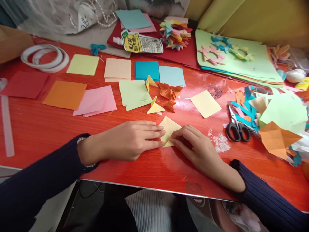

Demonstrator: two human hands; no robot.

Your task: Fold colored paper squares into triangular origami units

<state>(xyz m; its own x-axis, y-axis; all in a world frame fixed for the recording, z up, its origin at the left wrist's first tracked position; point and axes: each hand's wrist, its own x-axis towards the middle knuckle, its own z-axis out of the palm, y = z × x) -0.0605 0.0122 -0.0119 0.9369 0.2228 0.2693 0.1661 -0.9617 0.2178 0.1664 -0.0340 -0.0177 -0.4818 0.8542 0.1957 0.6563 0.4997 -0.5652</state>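
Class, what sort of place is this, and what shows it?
Likely a paper-craft work table, though whether at home or in a classroom I can't tell: an orange paper stack, scissors beside paper scraps, and a folded pink paper ring show it.

The person wears navy ribbed sleeves (49,178), the left cuff (74,149) edged with pale trim (81,139), and a grey ribbed garment (154,209).

The pale yellow, folded paper piece (169,128) looks matt and creased; the red, wood-grained tabletop (48,129) is smooth and glossy. The black-handled scissors (235,123) have metal blades; the navy, ribbed-knit sleeves (267,193) look matt.
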